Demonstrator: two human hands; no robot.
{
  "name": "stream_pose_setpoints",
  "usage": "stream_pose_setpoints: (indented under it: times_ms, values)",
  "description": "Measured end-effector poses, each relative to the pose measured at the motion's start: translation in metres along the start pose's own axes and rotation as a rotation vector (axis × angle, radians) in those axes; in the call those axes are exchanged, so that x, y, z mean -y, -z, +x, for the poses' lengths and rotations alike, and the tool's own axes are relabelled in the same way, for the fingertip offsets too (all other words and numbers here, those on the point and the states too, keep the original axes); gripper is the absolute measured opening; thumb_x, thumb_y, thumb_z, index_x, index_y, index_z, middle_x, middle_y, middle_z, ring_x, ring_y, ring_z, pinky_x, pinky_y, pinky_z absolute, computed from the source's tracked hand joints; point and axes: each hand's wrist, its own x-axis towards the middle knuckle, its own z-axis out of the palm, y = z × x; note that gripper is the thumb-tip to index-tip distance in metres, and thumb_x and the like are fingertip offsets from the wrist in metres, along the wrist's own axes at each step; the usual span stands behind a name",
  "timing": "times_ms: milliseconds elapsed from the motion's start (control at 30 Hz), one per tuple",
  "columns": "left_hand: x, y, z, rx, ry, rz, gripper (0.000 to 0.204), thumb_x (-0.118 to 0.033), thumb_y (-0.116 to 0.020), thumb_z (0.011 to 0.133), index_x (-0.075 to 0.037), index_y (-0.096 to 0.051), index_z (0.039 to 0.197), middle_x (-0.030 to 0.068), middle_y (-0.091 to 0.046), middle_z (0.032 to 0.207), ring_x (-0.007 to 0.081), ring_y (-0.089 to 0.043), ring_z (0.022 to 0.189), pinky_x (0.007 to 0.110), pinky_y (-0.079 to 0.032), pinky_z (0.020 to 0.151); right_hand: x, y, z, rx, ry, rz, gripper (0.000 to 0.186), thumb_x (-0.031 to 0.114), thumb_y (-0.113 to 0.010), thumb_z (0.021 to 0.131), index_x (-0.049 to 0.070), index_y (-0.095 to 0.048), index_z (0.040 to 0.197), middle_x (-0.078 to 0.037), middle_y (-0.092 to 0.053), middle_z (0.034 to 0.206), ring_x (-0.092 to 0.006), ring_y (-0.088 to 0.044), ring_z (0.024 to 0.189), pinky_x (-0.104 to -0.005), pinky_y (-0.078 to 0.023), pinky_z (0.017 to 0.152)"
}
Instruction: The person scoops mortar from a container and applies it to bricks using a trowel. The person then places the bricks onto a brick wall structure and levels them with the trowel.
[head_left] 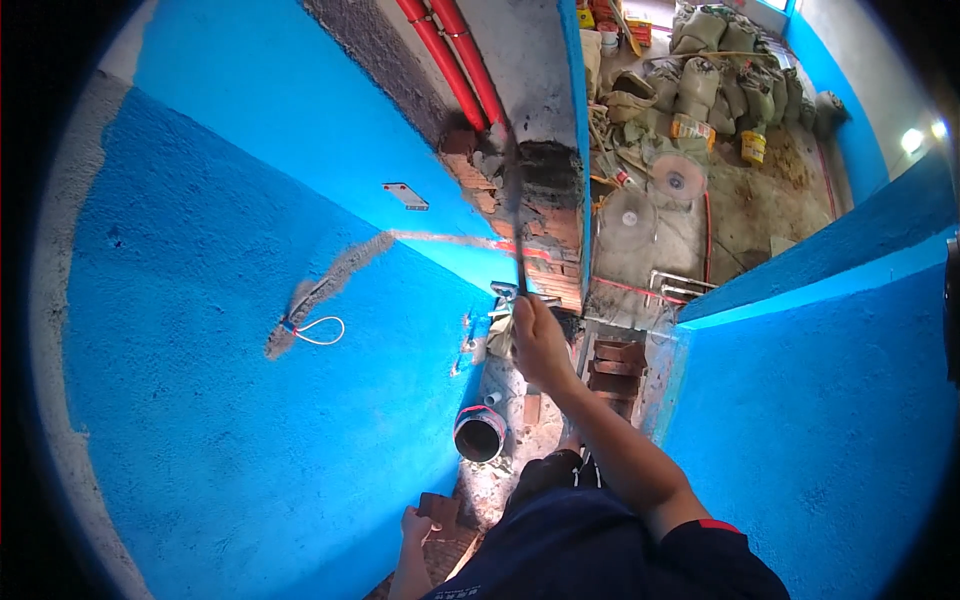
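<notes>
My right hand [541, 342] is raised in front of me, closed around a long, thin, dark tool [517, 205] seen almost edge-on. From its edge I cannot tell the exact kind. The tool's far end overlaps the grey mortar on a rough strip of brickwork [545, 215] between the blue wall and the blue edge. Low at the left, my left hand [418, 525] grips a reddish-brown brick [440, 510], with the thumb at its near side. Part of that hand's grip is hidden behind the brick.
A wide pipe opening [480, 434] stands by the blue left wall [230, 280], where a looped wire [322, 330] sticks out. Red pipes [455, 60] run above the brickwork. Stacked bricks [617, 368] lie by my feet. Beyond are filled sacks [700, 90] and a yellow bucket [753, 147].
</notes>
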Motion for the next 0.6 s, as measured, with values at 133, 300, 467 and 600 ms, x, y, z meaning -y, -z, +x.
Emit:
stream_pose_setpoints:
  times_ms: [133,300,467,600]
  values:
    - [0.031,0.006,0.006,-0.017,-0.009,0.011,0.055,0.004,-0.08,0.041,0.001,-0.058,0.091,0.014,-0.066,0.089,0.0292,-0.063,0.081,0.041,-0.049,0.07,0.015,-0.001,-0.004,0.095,-0.217,0.194,0.028,0.034,-0.043,0.102,0.011,-0.042,0.086,0.007,-0.036,0.057,-0.0026,-0.034,0.042,-0.0213,-0.028,0.037]
    - [0.0,0.005,0.003,-0.024,-0.044,-0.006,0.056,-0.001,-0.083,0.041,0.0,-0.058,0.092,0.0166,-0.067,0.089,0.032,-0.064,0.081,0.041,-0.05,0.071,0.001,0.003,-0.006,-0.019,0.008,-0.158,0.038,0.038,-0.037,0.102,0.003,-0.048,0.091,-0.016,-0.055,0.069,-0.031,-0.057,0.062,-0.042,-0.042,0.057]
    - [0.027,0.012,0.012,-0.054,-0.049,-0.007,0.059,-0.005,-0.085,0.042,-0.001,-0.059,0.094,0.017,-0.067,0.093,0.0329,-0.065,0.087,0.042,-0.051,0.074,0.033,-0.005,-0.015,0.08,-0.147,0.193,0.029,0.036,-0.042,0.102,0.012,-0.043,0.085,0.005,-0.037,0.058,-0.005,-0.033,0.043,-0.0229,-0.027,0.037]
    - [-0.013,0.009,0.003,-0.019,-0.035,0.007,0.058,-0.004,-0.085,0.041,-0.001,-0.059,0.093,0.0165,-0.067,0.092,0.032,-0.065,0.087,0.042,-0.051,0.074,0.001,-0.002,-0.003,-0.021,-0.049,0.003,0.029,0.037,-0.042,0.102,0.012,-0.042,0.086,0.006,-0.037,0.058,-0.0052,-0.034,0.044,-0.0232,-0.028,0.037]
